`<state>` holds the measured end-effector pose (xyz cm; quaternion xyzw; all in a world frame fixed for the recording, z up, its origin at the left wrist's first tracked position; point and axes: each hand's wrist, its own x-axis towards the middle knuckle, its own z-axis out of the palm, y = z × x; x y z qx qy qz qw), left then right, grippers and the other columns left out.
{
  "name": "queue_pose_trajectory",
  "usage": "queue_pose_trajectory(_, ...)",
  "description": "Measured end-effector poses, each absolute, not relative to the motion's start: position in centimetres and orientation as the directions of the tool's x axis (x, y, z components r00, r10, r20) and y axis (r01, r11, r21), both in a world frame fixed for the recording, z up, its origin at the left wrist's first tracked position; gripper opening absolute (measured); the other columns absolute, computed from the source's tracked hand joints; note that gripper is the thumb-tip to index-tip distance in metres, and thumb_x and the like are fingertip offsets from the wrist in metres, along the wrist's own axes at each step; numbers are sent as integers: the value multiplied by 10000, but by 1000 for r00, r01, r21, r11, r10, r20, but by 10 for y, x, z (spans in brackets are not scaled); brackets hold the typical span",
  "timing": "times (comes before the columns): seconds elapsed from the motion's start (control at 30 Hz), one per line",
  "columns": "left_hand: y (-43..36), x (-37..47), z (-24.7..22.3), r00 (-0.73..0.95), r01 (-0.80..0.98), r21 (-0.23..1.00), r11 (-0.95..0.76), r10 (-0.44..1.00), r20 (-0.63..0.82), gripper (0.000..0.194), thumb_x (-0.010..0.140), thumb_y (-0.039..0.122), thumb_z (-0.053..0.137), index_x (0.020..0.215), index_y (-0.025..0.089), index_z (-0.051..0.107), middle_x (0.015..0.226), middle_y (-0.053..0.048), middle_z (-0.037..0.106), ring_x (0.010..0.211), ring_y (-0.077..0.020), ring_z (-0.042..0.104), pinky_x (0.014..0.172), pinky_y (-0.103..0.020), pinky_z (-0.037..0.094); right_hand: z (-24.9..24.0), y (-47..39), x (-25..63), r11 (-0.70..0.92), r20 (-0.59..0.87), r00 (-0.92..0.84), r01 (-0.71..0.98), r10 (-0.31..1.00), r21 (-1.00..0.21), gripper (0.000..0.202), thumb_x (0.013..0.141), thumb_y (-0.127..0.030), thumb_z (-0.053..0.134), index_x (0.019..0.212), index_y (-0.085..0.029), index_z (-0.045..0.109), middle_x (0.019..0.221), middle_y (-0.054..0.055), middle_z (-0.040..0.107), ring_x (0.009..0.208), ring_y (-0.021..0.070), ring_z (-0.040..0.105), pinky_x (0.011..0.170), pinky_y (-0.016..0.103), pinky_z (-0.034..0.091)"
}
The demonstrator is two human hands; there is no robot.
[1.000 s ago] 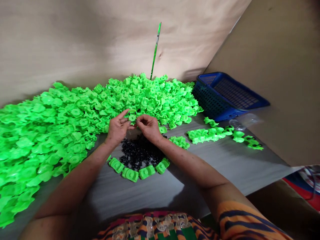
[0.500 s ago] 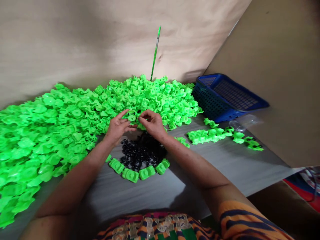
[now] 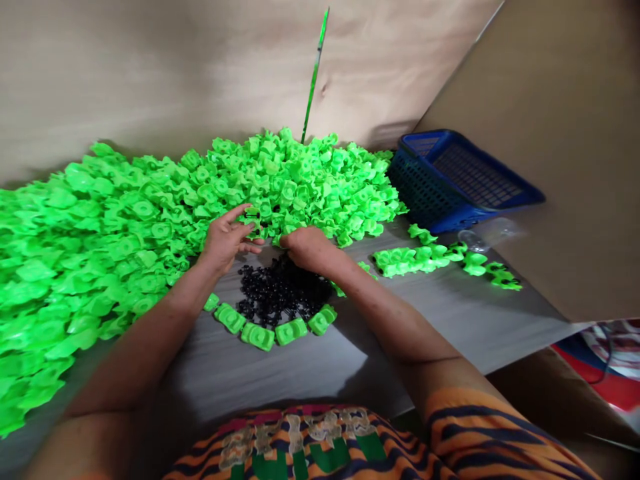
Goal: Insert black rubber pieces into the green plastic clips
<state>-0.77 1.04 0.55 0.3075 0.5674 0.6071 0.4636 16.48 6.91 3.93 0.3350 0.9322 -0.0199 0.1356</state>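
Observation:
My left hand (image 3: 223, 241) grips a small green plastic toy car body (image 3: 254, 223) between thumb and fingers, its underside with a black axle facing me. Beside it, my right hand (image 3: 311, 249) is at the far edge of a heap of black wheel-and-axle parts (image 3: 273, 291). Its fingers are curled together and point down; what they hold, if anything, is hidden. Along the near side of the heap, several green car bodies (image 3: 257, 336) lie in a curved row.
A large pile of green car bodies (image 3: 150, 227) covers the back and left of the grey table (image 3: 300, 373). More green pieces (image 3: 413, 260) line up on the right, near a blue basket (image 3: 450, 180) and a clear plastic cup (image 3: 473, 240). A green-marked stick (image 3: 315, 73) rises behind.
My right hand has drawn back from the car body and lowered to the black parts. My left hand still holds the car body, now tilted differently. The view has shifted slightly downward.

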Motion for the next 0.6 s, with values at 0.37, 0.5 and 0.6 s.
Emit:
queue_pose_trajectory(0.37, 10, -3, 10, -349, -67, 972, 224, 908, -233, 600, 856, 60, 663, 1455, 52, 624, 529, 90, 555, 531, -170, 729, 446, -200, 583, 28, 66, 159, 798, -315, -753, 603, 578, 23, 358, 1002, -120, 538, 1235, -157, 808, 1140, 197, 809, 1155, 319, 755, 847, 326, 520)
queue_pose_trajectory(0.5, 11, -3, 6, -343, -33, 969, 245, 908, -242, 558, 824, 74, 694, 1382, 79, 681, 493, 125, 457, 502, -168, 722, 445, -183, 569, 34, 70, 165, 813, -170, -821, 567, 544, -135, 305, 991, -161, 588, 1173, -181, 832, 1150, 146, 792, 1062, 267, 725, 819, 303, 472)
queue_pose_trajectory(0.6, 11, -4, 5, -349, -42, 972, 231, 908, -231, 596, 816, 86, 699, 1411, 74, 662, 508, 124, 463, 503, -180, 732, 459, -196, 579, 33, 77, 168, 799, -67, -826, 559, 560, -223, 292, 976, -137, 578, 1113, -132, 836, 1089, 150, 772, 988, 239, 687, 808, 291, 434)
